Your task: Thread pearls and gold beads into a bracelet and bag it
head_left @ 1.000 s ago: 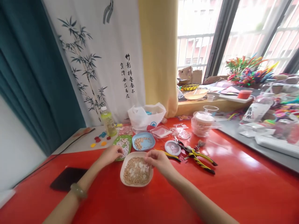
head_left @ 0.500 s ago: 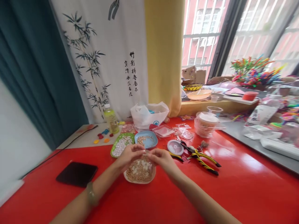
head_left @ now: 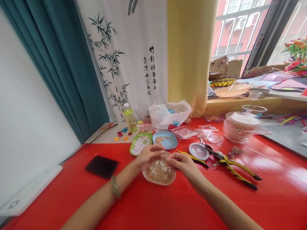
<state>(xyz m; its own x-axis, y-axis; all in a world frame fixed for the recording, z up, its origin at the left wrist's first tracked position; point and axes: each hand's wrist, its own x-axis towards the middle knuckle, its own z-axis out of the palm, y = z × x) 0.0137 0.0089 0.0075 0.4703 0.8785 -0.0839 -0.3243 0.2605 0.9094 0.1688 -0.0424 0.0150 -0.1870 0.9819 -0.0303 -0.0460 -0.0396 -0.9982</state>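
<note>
My left hand point(head_left: 149, 157) and my right hand point(head_left: 184, 163) are close together over a pale dish point(head_left: 158, 183) of small gold beads. Thumb and fingers of each hand are pinched together. Whatever they hold is too small and see-through to make out; a faint clear glint shows under the right fingertips. Behind my left hand lies a green tray point(head_left: 132, 149) of pearly white beads. Beside it a blue tray point(head_left: 176, 144) holds some gold beads. A bracelet point(head_left: 115, 187) circles my left wrist.
On the right lie yellow-and-black pliers point(head_left: 236, 166), a second yellow-handled tool point(head_left: 200, 162) and a clear thread spool point(head_left: 199, 151). A black phone point(head_left: 102, 166) lies left. Behind stand a bottle point(head_left: 130, 119), a white plastic bag point(head_left: 163, 116) and a wrapped tub point(head_left: 242, 127).
My view has turned left, so everything sits further right in the picture. The hands stay pinched over the bead dish, their fingertips slightly further apart.
</note>
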